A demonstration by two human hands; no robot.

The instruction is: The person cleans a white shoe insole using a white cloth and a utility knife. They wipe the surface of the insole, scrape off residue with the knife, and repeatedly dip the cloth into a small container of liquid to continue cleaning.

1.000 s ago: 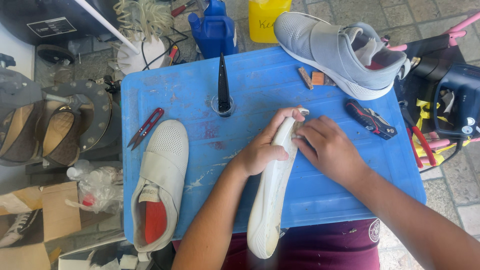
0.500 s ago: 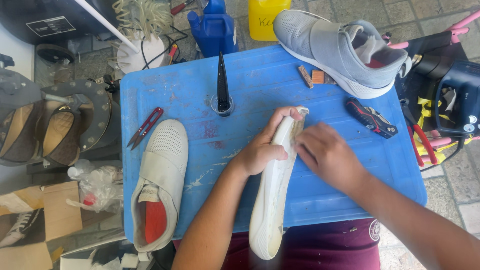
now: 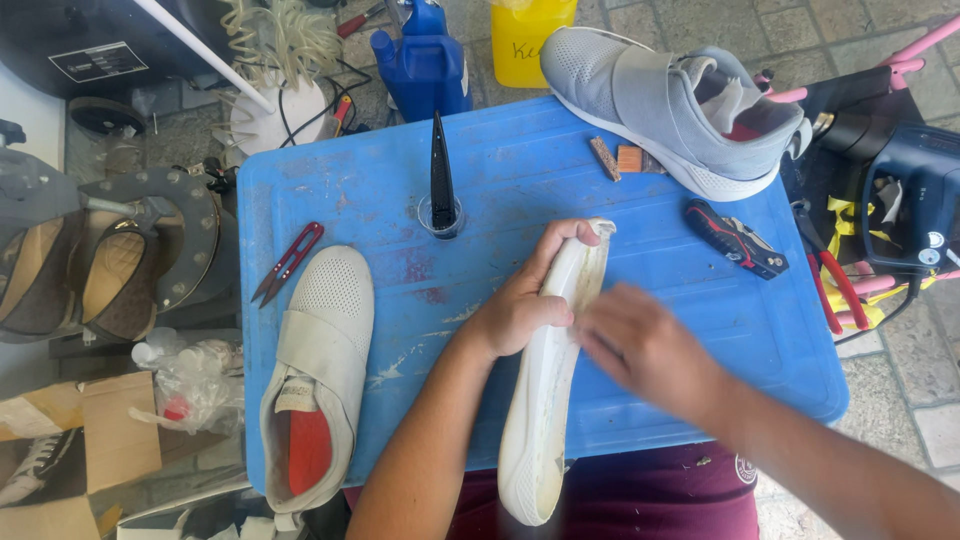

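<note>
Hands meet over a long white shoe sole (image 3: 545,390) that stands on its edge on a blue table (image 3: 700,330). One end of the sole sticks out past the near edge of the table, toward the person's dark red clothes, and the other end points away toward the middle of the table. The left hand (image 3: 520,300) is wrapped around the far part of the sole, with the fingers curled over the top edge and squeezing it. The right hand (image 3: 645,345) is just beside the sole and looks blurry; its fingers lie loosely together against the side of the sole, but it is hard to tell if they grip it. To the left of the sole lies a white shoe (image 3: 315,375) with a red inside, flat on the table. Small red snips (image 3: 288,262) lie near that shoe's toe. A black pointed tool (image 3: 441,175) stands straight up in a small cup, past the left hand. A grey shoe (image 3: 675,105) sits at the far right corner of the table. A red and black knife (image 3: 735,238) lies near it, well apart from the right hand. A blue jug (image 3: 425,60) and a yellow tub (image 3: 530,35) stand on the ground behind the table.
</note>
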